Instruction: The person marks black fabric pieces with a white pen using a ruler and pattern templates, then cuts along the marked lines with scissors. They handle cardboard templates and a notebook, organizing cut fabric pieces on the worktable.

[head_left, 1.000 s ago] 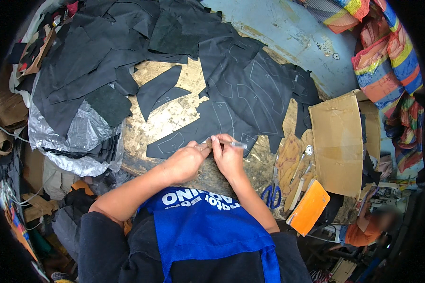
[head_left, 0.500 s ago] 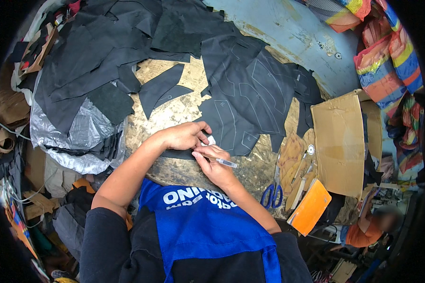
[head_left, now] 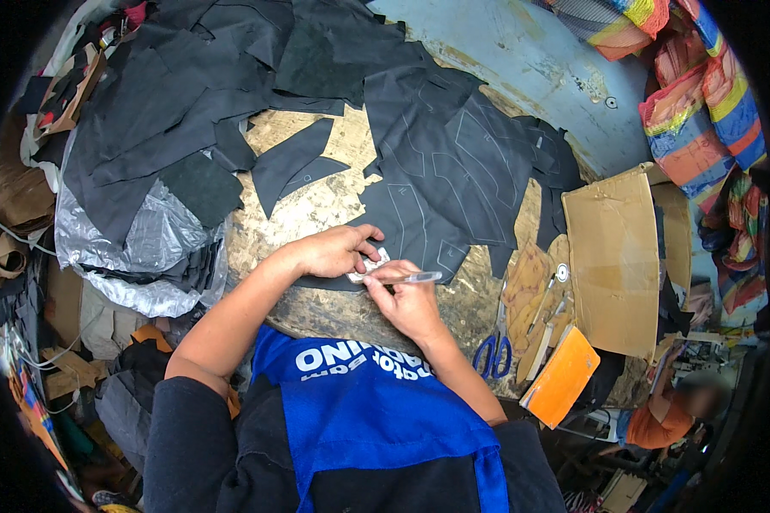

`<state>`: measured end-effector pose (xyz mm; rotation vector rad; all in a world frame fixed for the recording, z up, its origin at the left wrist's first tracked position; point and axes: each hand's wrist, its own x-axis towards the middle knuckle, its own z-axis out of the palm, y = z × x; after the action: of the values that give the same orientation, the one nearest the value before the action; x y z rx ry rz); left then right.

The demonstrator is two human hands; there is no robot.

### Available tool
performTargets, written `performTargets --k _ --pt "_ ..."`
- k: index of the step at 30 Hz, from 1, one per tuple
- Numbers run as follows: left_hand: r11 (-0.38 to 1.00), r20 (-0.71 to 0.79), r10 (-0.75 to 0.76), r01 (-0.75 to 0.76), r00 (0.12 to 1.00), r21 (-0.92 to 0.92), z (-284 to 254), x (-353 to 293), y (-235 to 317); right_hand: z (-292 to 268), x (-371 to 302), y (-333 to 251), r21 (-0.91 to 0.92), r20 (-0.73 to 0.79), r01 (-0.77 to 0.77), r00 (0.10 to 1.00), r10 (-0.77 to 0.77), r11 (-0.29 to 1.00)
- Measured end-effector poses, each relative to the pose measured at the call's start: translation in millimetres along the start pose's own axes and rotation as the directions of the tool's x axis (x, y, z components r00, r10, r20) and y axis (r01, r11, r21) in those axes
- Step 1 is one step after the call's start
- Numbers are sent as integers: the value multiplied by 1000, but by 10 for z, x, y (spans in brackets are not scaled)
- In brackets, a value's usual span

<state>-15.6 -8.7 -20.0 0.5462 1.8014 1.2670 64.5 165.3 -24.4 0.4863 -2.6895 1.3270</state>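
Observation:
My right hand [head_left: 409,306] is closed around a clear-barrelled pen [head_left: 421,277], its tip at a small white pattern piece [head_left: 382,256]. My left hand [head_left: 338,252] holds that piece down with bent fingertips, covering part of it. Beneath both hands lies a black leather sheet [head_left: 402,218], marked with several pale pattern outlines. Ahead of my left hand rests a pointed black offcut [head_left: 295,162], with another small marked piece beside it.
Black leather pieces [head_left: 171,94] are heaped at the far left over silvery plastic [head_left: 158,248]. To the right are blue-handled scissors [head_left: 493,355], an orange notebook [head_left: 561,376] and a cardboard box [head_left: 612,256]. Another person [head_left: 659,423] in orange sits at the lower right.
My right hand has shifted slightly right and down, and the pen has swung flatter. More of the white pattern piece shows between my hands. My left hand has barely moved.

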Motion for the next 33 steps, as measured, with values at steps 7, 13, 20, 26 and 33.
performTargets --k 7,13,20,26,33 --pt "998 -55 21 -17 998 67 29 -10 32 -167 82 101 81 13 -91 996 90 993" --pt "998 -57 -21 24 998 62 50 -20 68 -189 119 167 104 -15 37 999 -36 994" --pt "994 -67 -35 42 997 99 77 -37 88 -142 224 267 109 -65 35 998 -28 993" --pt "993 -76 -31 39 997 112 81 -46 93 -152 149 223 154 -27 135 991 -133 979" --pt "990 -137 35 -16 990 141 118 -45 40 -104 102 273 100 -92 12 996 -3 995"
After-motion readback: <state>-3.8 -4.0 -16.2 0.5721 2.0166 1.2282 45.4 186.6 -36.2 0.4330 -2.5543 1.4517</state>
